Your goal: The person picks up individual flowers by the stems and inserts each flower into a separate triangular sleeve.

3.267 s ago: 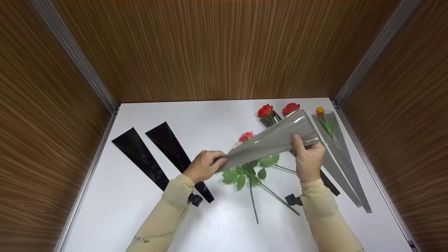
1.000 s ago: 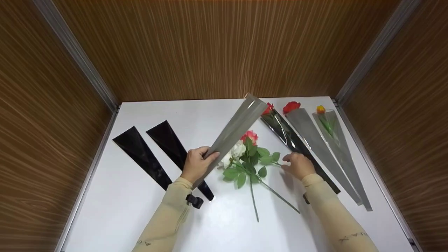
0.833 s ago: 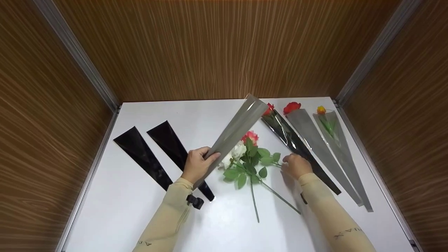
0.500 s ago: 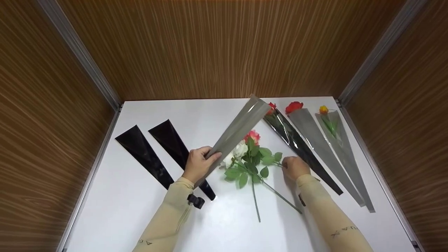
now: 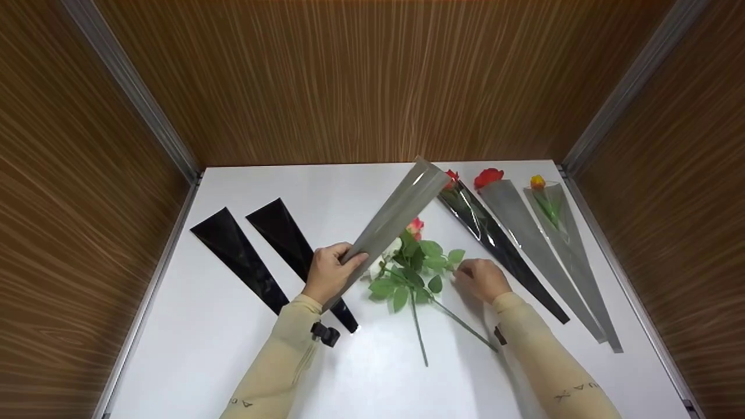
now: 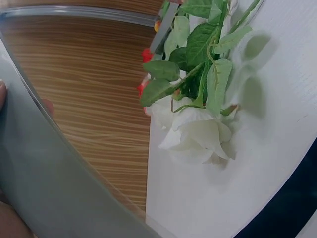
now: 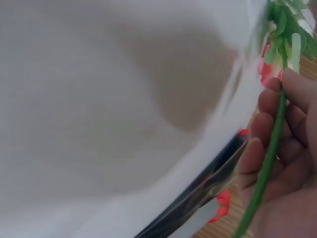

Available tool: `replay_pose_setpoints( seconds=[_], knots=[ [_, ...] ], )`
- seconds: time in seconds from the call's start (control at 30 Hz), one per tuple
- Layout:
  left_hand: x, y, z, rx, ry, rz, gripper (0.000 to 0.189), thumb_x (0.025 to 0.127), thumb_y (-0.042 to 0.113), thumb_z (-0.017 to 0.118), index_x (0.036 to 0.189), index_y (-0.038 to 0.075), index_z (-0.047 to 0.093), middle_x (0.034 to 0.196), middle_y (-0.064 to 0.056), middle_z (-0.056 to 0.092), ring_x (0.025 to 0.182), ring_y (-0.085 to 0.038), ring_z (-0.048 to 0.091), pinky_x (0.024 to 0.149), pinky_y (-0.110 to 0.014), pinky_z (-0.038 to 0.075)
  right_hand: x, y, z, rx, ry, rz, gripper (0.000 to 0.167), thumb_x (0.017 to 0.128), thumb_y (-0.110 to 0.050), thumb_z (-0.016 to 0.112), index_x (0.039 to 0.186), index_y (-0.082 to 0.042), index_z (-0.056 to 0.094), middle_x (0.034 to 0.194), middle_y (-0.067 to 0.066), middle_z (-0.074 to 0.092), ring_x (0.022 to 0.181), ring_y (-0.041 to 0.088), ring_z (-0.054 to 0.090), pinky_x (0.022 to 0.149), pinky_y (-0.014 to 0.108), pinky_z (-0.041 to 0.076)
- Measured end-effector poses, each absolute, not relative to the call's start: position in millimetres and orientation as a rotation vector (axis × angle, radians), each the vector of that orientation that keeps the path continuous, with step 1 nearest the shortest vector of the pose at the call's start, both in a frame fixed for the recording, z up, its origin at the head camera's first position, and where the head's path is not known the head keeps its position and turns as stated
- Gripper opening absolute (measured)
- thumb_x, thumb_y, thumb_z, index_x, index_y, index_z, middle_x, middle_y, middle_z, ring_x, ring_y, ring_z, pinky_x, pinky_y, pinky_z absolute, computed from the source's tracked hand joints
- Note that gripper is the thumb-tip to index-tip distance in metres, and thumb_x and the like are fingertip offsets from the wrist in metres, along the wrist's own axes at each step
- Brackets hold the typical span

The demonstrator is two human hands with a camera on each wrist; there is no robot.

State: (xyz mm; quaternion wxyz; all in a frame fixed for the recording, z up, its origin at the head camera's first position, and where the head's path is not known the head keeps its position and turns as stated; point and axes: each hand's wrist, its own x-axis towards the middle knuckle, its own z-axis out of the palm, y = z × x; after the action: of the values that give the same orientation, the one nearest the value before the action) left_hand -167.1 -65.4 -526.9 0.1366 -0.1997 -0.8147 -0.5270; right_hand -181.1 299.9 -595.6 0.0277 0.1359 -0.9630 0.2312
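My left hand (image 5: 329,271) holds a grey translucent flower sleeve (image 5: 397,210) by its narrow part, thumb on top. The sleeve's wide end tilts up toward the back right, above the table. My right hand (image 5: 483,280) pinches a green flower stem (image 7: 270,157) between thumb and fingertips, as the right wrist view shows. That stem runs into a cluster of green leaves (image 5: 414,276). White roses (image 6: 198,136) and a pink-red flower (image 5: 415,226) lie in the cluster, partly behind the sleeve. I cannot tell which bloom belongs to the held stem.
Two black sleeves (image 5: 240,256) lie flat at left on the white table (image 5: 372,384). To the right are a red flower in a dark sleeve (image 5: 495,244), a red flower in a grey sleeve (image 5: 538,256) and a yellow-orange tulip (image 5: 537,182) in a clear grey one. Wooden panels enclose the table.
The left hand swung the sleeve upright and alone keeps hold of it. My right hand let go of it, went down to the stem, gripped it and shifted it slightly left with its leaves.
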Motion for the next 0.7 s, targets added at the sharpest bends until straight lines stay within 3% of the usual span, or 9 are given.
replay_pose_setpoints(
  seconds=[0.3,0.7],
  knots=[
    [-166.6,-64.7,-525.9,-0.577,-2.335,-1.512,0.025,0.085,0.036,0.072,0.078,0.013,0.071,0.065,0.006,0.066,0.049,-0.006,0.048,0.049,-0.023,0.039,-177.3,289.5,-578.6,0.34,-2.852,0.656,0.011,0.083,-0.021,0.076,0.076,-0.015,0.071,0.072,-0.003,0.065,0.067,0.017,0.059,0.062,0.039,0.046],
    [-165.2,-64.9,-526.6,-0.573,-2.334,-1.504,0.025,0.086,0.038,0.071,0.081,0.013,0.073,0.068,0.005,0.068,0.049,-0.005,0.049,0.049,-0.023,0.038,-172.6,284.7,-565.2,0.316,-2.612,0.507,0.013,0.078,-0.015,0.081,0.076,-0.014,0.068,0.074,-0.001,0.059,0.066,0.021,0.059,0.055,0.042,0.047]
  ],
)
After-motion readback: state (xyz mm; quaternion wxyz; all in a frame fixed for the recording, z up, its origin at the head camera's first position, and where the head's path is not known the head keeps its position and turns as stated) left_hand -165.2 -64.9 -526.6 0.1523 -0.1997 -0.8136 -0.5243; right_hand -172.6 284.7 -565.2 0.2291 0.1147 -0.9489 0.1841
